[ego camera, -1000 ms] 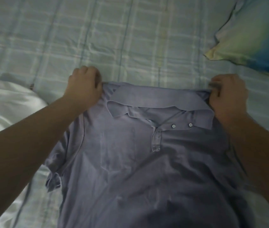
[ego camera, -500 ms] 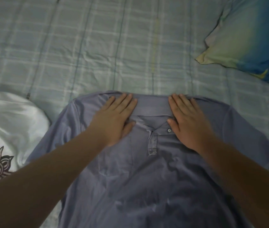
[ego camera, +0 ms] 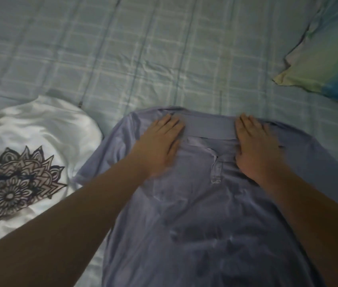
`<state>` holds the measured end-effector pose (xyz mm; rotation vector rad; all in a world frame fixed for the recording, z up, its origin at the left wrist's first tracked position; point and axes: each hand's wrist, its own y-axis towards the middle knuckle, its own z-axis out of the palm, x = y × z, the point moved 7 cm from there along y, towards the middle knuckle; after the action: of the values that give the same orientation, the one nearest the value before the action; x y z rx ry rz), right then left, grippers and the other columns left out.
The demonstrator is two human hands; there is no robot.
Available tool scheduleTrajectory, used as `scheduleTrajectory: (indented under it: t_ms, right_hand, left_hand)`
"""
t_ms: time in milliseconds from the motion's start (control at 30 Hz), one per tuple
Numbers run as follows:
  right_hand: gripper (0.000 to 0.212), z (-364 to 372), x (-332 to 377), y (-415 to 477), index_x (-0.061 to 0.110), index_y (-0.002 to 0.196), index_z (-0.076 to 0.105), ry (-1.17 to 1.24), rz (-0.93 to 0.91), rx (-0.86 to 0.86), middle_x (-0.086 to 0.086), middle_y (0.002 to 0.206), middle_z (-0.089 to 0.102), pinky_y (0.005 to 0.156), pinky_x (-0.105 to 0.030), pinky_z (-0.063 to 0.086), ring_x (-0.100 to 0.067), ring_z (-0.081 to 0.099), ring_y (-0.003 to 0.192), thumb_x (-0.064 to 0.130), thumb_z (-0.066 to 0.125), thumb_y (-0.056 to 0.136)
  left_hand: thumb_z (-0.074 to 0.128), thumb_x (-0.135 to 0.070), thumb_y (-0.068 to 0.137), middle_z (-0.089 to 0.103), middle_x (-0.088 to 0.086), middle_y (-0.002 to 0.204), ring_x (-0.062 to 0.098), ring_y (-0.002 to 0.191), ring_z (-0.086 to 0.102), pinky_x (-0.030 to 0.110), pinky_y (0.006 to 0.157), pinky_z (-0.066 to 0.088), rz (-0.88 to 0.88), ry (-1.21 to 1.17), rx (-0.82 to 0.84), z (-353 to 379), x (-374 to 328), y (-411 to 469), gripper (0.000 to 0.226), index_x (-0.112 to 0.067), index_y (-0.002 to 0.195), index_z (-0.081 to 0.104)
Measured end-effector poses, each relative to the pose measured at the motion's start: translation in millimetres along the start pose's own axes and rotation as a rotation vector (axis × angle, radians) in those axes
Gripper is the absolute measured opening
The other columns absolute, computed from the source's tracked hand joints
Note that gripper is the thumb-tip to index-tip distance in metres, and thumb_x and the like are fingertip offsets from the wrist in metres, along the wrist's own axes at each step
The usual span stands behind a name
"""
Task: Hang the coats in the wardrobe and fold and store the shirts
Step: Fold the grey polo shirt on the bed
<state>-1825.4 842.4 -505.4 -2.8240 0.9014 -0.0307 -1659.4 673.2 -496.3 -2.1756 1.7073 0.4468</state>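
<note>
1. The lavender-grey knit polo shirt [ego camera: 205, 214] lies face up on the pale green-and-blue plaid bed sheet [ego camera: 122, 48], right in front of me. The collar [ego camera: 209, 129] points away from me and the hem end comes toward me, so its long axis runs near to far.
2. My left hand [ego camera: 159, 146] and right hand [ego camera: 255, 148] are both flat on it, palms down, one on each side of the collar. Fingers are straight and close together, pressing, not gripping anything.
3. The hem is cut off at the bottom edge, and my forearms cover parts of both sides. My left hand is a bit blurry and the light's dim.
4. Looks-wise: the collar is folded down, the button placket [ego camera: 216, 170] sits slightly crooked, soft wrinkles cross the chest, and the sleeves spread outward.
5. A white silky shirt with a black mandala print [ego camera: 39, 125] lies just beside it on my left, and a blue-to-yellow pillow [ego camera: 329, 59] is far right.
</note>
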Motion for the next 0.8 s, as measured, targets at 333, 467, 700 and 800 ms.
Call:
scheduleTrajectory:
  t_ms: [333, 467, 700, 800]
  right_hand:
    - [0.060, -21, 225, -24, 0.002, 0.149, 0.036, 0.390, -0.165, -0.115, -0.017, 0.155, 0.036, 0.118, -0.041, 0.024, -0.033, 0.030, 0.145, 0.016, 0.053, 0.093]
    - [0.058, -13, 266, -22, -0.003, 0.147, 0.038, 0.432, -0.162, -0.077, -0.021, 0.153, 0.038, 0.118, -0.044, 0.024, -0.037, 0.031, 0.144, 0.012, 0.049, 0.093]
    - [0.059, 3, 284, -19, 0.000, 0.153, 0.025, 0.295, -0.151, 0.005, -0.017, 0.160, 0.025, 0.122, -0.043, 0.016, -0.030, 0.018, 0.150, 0.021, 0.039, 0.101]
    - [0.059, 4, 285, -18, 0.003, 0.155, 0.021, 0.300, -0.093, 0.023, -0.014, 0.162, 0.020, 0.121, -0.043, 0.015, -0.028, 0.015, 0.151, 0.025, 0.035, 0.102]
  left_hand:
    - [0.064, -0.024, 0.090, 0.063, 0.016, 0.110, 0.035, 0.099, 0.062, 0.042, 0.091, 0.049, -0.785, -0.159, -0.191, -74, 142, -174, 0.029, -0.009, 0.114, 0.064]
    - [0.064, -0.045, 0.086, 0.061, 0.007, 0.107, 0.029, 0.101, 0.060, 0.039, 0.087, 0.050, -0.758, -0.063, 0.033, -71, 155, -176, 0.032, -0.022, 0.108, 0.064]
    - [0.049, -0.028, 0.094, 0.058, 0.004, 0.098, 0.030, 0.095, 0.060, 0.039, 0.079, 0.050, -0.610, 0.034, -0.020, -82, 138, -159, 0.016, -0.021, 0.099, 0.063]
    - [0.051, -0.031, 0.093, 0.068, -0.002, 0.088, 0.023, 0.081, 0.060, 0.030, 0.071, 0.042, -0.650, -0.072, -0.171, -109, 146, -160, 0.015, -0.024, 0.092, 0.065]
